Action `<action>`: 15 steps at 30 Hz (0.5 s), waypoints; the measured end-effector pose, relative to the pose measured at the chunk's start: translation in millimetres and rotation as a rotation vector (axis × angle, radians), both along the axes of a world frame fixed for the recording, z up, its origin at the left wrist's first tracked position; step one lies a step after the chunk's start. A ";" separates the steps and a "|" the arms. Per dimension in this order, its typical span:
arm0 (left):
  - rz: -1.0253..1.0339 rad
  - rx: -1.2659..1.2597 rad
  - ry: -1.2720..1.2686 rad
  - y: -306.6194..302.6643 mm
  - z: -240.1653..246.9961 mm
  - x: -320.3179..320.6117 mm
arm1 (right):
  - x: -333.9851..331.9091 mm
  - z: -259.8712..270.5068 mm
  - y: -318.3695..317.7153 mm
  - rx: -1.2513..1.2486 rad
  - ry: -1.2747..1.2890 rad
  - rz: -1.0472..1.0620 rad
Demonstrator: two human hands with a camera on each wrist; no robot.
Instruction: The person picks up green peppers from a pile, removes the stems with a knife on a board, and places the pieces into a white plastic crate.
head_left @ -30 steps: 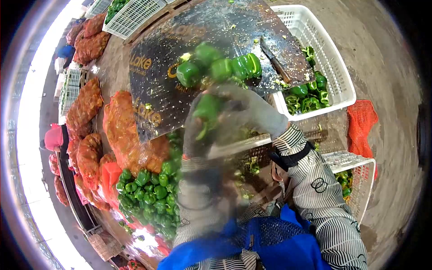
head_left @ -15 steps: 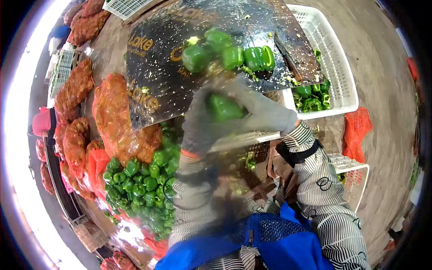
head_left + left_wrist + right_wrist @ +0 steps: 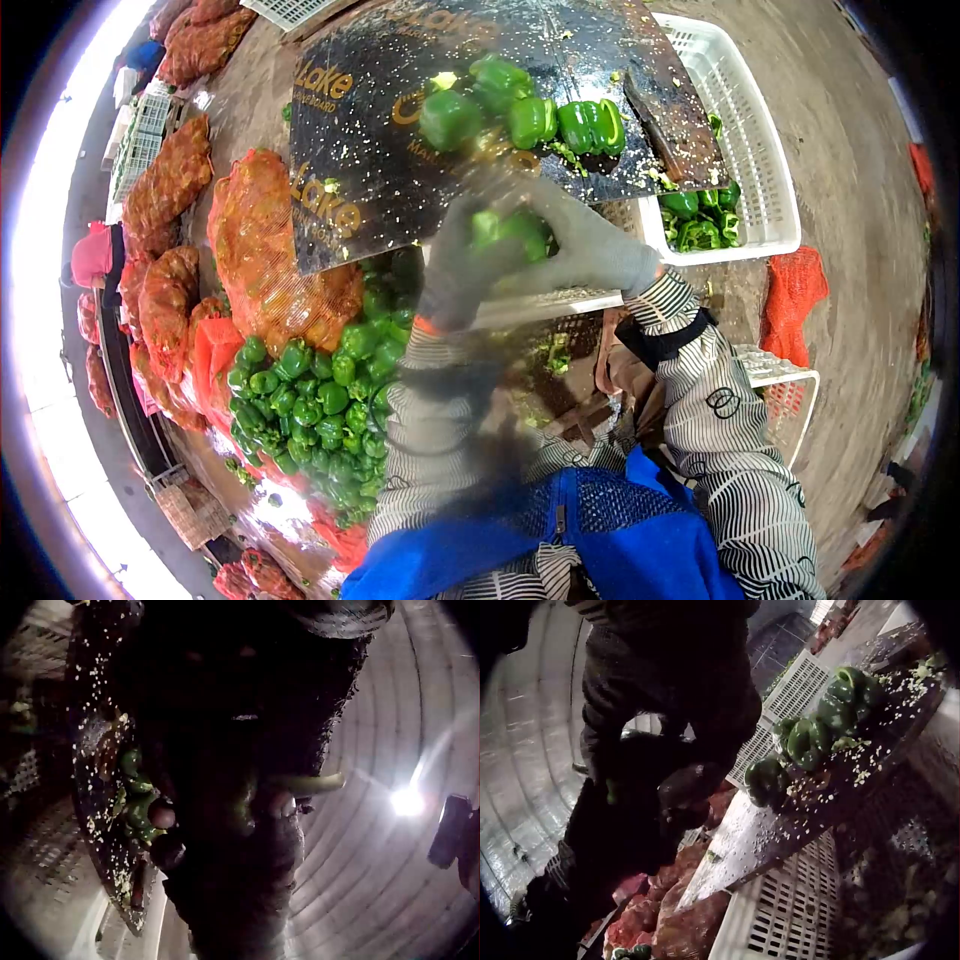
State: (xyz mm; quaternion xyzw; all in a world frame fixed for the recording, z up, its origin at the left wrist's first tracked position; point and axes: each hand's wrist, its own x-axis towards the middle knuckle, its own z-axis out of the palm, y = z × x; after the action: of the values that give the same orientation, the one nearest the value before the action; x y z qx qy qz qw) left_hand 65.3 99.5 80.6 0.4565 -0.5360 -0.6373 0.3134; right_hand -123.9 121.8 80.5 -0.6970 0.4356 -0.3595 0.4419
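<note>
Both grey-gloved hands are clamped on one glossy green bell pepper (image 3: pixel 510 232): the left hand (image 3: pixel 455 272) and the right hand (image 3: pixel 592 255) curl round it from either side. They hold it in the air over the near edge of the dark glossy board with gold lettering (image 3: pixel 350 170). The step in hand looks like a two-handed working grip. Any next move calls for a firm hold and bare board beside the row of four green peppers (image 3: pixel 520 112).

The head view alone shows the white plastic lattice crate (image 3: pixel 760 120) and the loose heap of green peppers (image 3: pixel 310 400). The left wrist view, otherwise dark, shows a pale green stalk (image 3: pixel 309 783) jutting from the grip.
</note>
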 end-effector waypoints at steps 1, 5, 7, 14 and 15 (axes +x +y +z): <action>0.001 0.000 0.001 -1.2 -1.1 -1.4 | 2.4 0.5 0.4 0.001 -0.013 -0.044; 0.059 -0.526 -0.236 -6.5 -9.1 -4.8 | 12.6 14.0 -0.5 0.066 0.058 -0.202; 0.050 -0.787 -0.359 -4.5 -13.4 -8.7 | 18.7 15.8 1.9 0.084 0.059 -0.285; 0.369 0.214 1.053 -11.0 -36.5 9.0 | -5.2 -10.7 -20.5 0.019 0.328 -0.640; 0.290 0.294 1.038 -16.1 -30.0 16.5 | -13.4 -24.8 -25.0 -0.020 0.343 -0.548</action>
State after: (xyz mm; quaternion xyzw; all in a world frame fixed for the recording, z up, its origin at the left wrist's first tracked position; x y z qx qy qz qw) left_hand 81.8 83.4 50.7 0.1908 -0.1485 -0.7969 0.5536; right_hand -137.3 96.8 55.6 -0.6084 0.6717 -0.3466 0.2419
